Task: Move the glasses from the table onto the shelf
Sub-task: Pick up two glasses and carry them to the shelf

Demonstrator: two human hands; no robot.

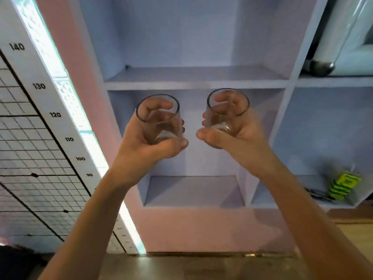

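1. Left glass [159, 124]: a clear tumbler, raised in the air in front of the shelf unit, mouth tipped slightly toward the viewer. It rests on no surface.
2. Right glass [227, 113]: a matching tumbler beside the first, near it but not touching it.
3. Left hand [141, 147]: fingers are curled round the far wall of the left glass, with the thumb across its lower front. This is a full wrapping grip.
4. Right hand [243, 138]: it grips the right glass the same way, with the thumb low on the near wall.
5. Shelf board [193, 85]: this lies just above both hands. A lower compartment floor [193, 191] lies below them.
6. Step in hand, judged to be carrying the glasses to the shelf. Level each base, clear the board's front edge, and set the glasses down apart. Let go only once each sits flat.
7. Surroundings: a numbered scale [39, 86] is left of the left hand, and a green box [344, 184] is below and right of the right hand. The desk [181, 267] lies beneath the forearms.
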